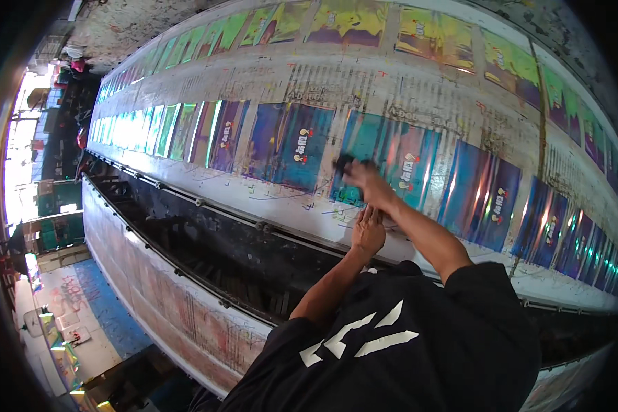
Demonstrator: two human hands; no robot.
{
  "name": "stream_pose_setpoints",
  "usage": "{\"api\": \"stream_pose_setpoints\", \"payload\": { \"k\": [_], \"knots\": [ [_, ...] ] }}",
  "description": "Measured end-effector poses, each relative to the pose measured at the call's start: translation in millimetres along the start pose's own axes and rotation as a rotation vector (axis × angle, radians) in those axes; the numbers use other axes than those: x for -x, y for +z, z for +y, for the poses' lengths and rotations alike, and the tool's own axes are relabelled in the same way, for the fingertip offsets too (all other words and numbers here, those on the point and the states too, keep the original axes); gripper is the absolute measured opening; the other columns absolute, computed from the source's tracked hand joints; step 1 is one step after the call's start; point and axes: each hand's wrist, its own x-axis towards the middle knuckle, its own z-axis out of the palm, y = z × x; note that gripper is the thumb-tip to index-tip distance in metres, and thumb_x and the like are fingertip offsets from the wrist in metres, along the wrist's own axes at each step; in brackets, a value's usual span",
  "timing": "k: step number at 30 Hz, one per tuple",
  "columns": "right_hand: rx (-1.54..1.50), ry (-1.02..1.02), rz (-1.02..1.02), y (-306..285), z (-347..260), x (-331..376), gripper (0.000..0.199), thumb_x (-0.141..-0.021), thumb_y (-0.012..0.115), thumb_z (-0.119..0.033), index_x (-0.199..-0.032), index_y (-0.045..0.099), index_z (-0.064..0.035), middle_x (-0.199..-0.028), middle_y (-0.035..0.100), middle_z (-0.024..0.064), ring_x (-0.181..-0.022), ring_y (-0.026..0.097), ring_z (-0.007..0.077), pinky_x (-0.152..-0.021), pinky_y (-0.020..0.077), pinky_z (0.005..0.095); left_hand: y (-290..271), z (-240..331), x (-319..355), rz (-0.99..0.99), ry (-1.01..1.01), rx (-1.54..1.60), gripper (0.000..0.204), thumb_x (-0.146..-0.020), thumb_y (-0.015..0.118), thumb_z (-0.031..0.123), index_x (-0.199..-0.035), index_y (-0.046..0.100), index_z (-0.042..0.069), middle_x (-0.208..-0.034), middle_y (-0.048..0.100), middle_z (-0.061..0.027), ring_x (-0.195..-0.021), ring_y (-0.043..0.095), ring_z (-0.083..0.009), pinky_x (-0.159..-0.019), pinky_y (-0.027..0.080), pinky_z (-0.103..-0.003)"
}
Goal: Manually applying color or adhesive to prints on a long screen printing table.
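A shiny blue-green iridescent film sheet [369, 141] with a printed motif lies on the long pale table in front of me. My right hand [365, 177], smeared by motion, reaches over its left part. Its fingers are on a small black wad [343, 163], perhaps a cloth or pad, whose kind I cannot make out. Near the sheet's front edge, my left hand [369, 232] lies with fingers stretched out and close together, just below the right wrist. It holds nothing that I can see.
Similar film sheets [294, 144] run in a row to both sides. A far row of yellow-green sheets [432, 38] lines the table's back edge. The pale table [364, 86] carries ink marks. A dark gap [220, 237] separates it from another long table [165, 288] at the left.
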Motion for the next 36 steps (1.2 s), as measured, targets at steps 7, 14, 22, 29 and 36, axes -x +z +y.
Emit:
{"api": "stream_pose_setpoints", "payload": {
  "k": [7,14,22,29,36],
  "knots": [
    [-0.369,0.285,-0.480,-34,-63,18,0.071,-0.073,0.058,0.012,-0.136,0.070,-0.0189,-0.139,0.068,0.0068,-0.125,0.065,0.0257,-0.106,0.0502,0.0404,53,-1,-17,-0.107,0.046,-0.122,0.058,-0.098,0.056,0.045,-0.139,0.059,0.004,-0.146,0.055,-0.0170,-0.142,0.045,-0.0319,-0.116,0.034,-0.048],
    [-1.415,0.665,0.260,-119,-83,192,0.055,-0.088,0.058,0.009,-0.142,0.063,-0.0039,-0.129,0.068,0.0109,-0.108,0.066,0.0178,-0.096,0.0516,0.0294,10,26,-11,-0.246,-0.044,-0.282,0.088,-0.098,0.052,0.062,-0.162,0.032,0.005,-0.169,0.023,-0.0243,-0.159,0.009,-0.0428,-0.125,0.005,-0.063],
    [-1.702,0.501,1.034,-170,15,397,0.064,-0.093,0.047,0.013,-0.156,0.041,0.0006,-0.150,0.054,0.0165,-0.124,0.063,0.0240,-0.103,0.0514,0.0359,26,191,-32,-0.054,0.207,0.100,0.081,-0.097,0.065,0.042,-0.155,0.032,-0.006,-0.165,0.029,-0.0233,-0.155,0.025,-0.0362,-0.124,0.022,-0.056],
    [-1.103,0.758,1.085,-235,92,409,0.050,-0.094,0.046,0.014,-0.141,0.058,0.0027,-0.132,0.067,0.0131,-0.115,0.066,0.0190,-0.101,0.0496,0.0288,101,305,-42,-0.032,0.086,0.058,0.091,-0.092,0.071,0.042,-0.156,0.030,-0.009,-0.164,0.029,-0.0290,-0.154,0.027,-0.0409,-0.127,0.017,-0.053],
    [0.006,-0.203,-0.128,-198,148,322,0.055,-0.083,0.060,0.004,-0.135,0.067,-0.0135,-0.154,0.052,0.0150,-0.151,0.038,0.0330,-0.125,0.0270,0.0487,107,320,-48,-0.254,-0.031,-0.061,0.100,-0.092,0.068,0.053,-0.155,0.028,-0.013,-0.165,0.023,-0.0322,-0.155,0.021,-0.0448,-0.129,0.014,-0.049]
  ]
}}
